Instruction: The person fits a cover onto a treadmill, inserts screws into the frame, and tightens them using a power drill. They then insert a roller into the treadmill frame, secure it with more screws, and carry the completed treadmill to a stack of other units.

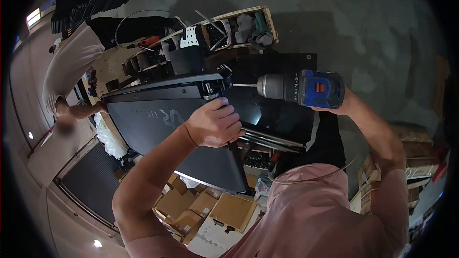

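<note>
My left hand is closed around a thin dark bar at the near end of a large black panel with faint lettering on it. In my right hand is a blue and black power drill, whose long bit points left at a metal fitting on the panel's upper edge. The bit's tip is close to the fitting; whether they touch is unclear. Most of my right hand's fingers are hidden behind the drill. Under the drill lies a glossy black plate.
A wooden tray of small parts and cloths stands beyond the panel. At the left, a co-worker in a light shirt has a hand at the panel's far end. Cardboard boxes sit below.
</note>
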A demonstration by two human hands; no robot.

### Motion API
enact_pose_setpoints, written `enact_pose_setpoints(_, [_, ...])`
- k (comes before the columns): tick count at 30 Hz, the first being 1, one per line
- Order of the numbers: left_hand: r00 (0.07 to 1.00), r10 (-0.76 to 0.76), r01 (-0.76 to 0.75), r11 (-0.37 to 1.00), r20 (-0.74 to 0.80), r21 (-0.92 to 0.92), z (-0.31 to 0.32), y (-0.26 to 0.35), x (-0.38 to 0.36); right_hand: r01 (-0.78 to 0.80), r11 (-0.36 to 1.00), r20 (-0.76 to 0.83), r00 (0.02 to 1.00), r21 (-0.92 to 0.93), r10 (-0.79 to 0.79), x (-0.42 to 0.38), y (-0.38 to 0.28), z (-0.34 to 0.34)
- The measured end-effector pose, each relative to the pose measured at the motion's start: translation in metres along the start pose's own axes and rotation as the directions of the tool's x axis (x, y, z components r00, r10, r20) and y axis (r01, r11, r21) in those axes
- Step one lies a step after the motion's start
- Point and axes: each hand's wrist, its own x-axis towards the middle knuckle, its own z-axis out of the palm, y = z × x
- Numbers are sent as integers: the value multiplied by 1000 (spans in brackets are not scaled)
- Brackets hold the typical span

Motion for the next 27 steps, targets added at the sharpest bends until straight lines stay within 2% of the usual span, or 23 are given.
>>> enact_pose_setpoints(2, [1000, -2, 2, 1000, -6, -9, 1, 0, -1, -2, 999, 3, 1000, 32, 2, 2, -4, 2])
enact_pose_setpoints(4, [1000, 6, -6, 1000, 23, -8, 0, 0, -1, 46, 966, 7, 999, 255, -50, 4, -7, 4])
enact_pose_setpoints(8, [1000, -10, 10, 1000, 1, 8, 1, 1, -3, 34, 964, 46, 998, 264, -48, 2, 0, 2])
enact_pose_setpoints(11, [1000, 5, -5, 1000, 3, 10, 1, 0, -1, -8, 979, -28, 1000, 206, 14, 1, -13, 4])
enact_pose_setpoints(13, [1000, -7, 7, 1000, 4, 5, 2, 1, -1, -113, 979, -26, 993, 171, 119, 0, -15, 1])
enact_pose_setpoints(17, [1000, 6, -6, 1000, 31, 8, -1, 2, 3, -23, 988, -28, 999, 154, 27, 7, -15, -6])
enact_pose_setpoints(23, [998, -22, 20, 1000, 61, 24, 0, 3, 4, -77, 950, 6, 997, 303, 78, 5, -15, 3])
enact_pose_setpoints(25, [997, -31, 29, 999, 76, 23, 1, 3, 4, -18, 992, -169, 985, 122, 38, -8, -14, 17])
enact_pose_setpoints(27, [996, -34, 32, 999, 84, 30, 1, 3, 5, 7, 992, -173, 985, 125, 15, -11, -27, 22])
